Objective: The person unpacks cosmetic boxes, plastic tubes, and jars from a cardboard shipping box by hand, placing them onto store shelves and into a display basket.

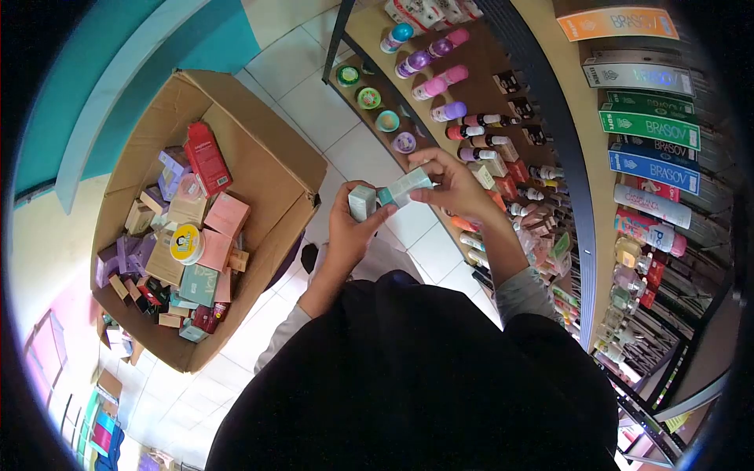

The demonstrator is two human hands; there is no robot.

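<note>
My left hand (352,228) is wrapped round a small pale green box (362,202) near the middle of the view. My right hand (452,188) grips a second pale green box (409,186) by its right end, with fingers at its upper and lower edges. The second box is tilted, and its left end meets my left thumb. Both boxes are held in the air above the tiled floor, between the large carton and the shelves.
At the left, an open cardboard carton (267,145) holds several small boxes and a yellow-lidded round tub (187,244). Shelves (580,157) on the right bear bottles, jars and boxes. White floor tiles (345,149) show between them.
</note>
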